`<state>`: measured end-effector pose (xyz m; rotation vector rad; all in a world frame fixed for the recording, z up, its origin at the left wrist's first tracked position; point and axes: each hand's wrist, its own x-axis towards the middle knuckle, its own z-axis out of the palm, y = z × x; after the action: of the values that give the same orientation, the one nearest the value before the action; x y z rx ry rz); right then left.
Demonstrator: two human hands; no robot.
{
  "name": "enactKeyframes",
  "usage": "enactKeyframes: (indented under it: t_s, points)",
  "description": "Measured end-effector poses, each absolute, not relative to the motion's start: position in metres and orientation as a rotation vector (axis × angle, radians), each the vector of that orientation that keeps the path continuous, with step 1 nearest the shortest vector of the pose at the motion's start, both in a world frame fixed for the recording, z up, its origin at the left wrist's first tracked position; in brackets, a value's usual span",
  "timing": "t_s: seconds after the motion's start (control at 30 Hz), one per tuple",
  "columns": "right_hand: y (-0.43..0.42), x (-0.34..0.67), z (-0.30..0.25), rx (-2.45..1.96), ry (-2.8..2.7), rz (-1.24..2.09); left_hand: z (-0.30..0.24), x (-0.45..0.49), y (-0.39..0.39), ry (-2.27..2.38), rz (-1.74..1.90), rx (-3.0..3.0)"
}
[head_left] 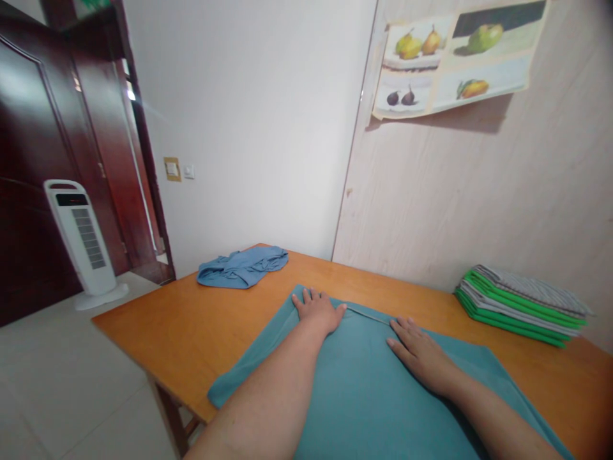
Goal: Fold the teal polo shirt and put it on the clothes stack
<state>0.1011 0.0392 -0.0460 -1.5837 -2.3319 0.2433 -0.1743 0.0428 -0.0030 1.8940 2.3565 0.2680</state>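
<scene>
A teal garment, which looks like a T-shirt, lies spread on the wooden table in front of me, running out of view at the bottom. Its far edge shows a thin pale line between my hands. My left hand rests flat near the far left corner, fingers spread on the cloth. Farther right, my right hand lies palm down on the same cloth, fingers stretched out. Neither hand grips anything. The cloth under both palms is hidden.
A crumpled blue cloth lies at the table's far left corner. A folded stack of green and grey cloths sits at the right, by the wall. On the floor at left stands a white tower fan or heater, before a dark red door.
</scene>
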Motion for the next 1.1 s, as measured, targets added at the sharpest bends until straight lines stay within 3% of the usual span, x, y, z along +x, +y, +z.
enactKeyframes:
  t_s: [0.2,0.43,0.9,1.1]
  points:
    - [0.036,0.097,-0.04,-1.612,-2.368,0.228,0.003,-0.164,0.037,2.288,0.41,2.044]
    - [0.03,0.092,-0.03,-1.644,-2.375,0.264,0.007,-0.139,0.018,1.635,0.35,2.519]
    - [0.019,0.086,-0.006,-1.718,-2.41,0.339,0.002,-0.139,0.02,1.661,0.185,2.489]
    - [0.023,0.102,-0.006,-2.006,-2.197,0.264,0.002,-0.141,0.022,1.657,0.169,2.484]
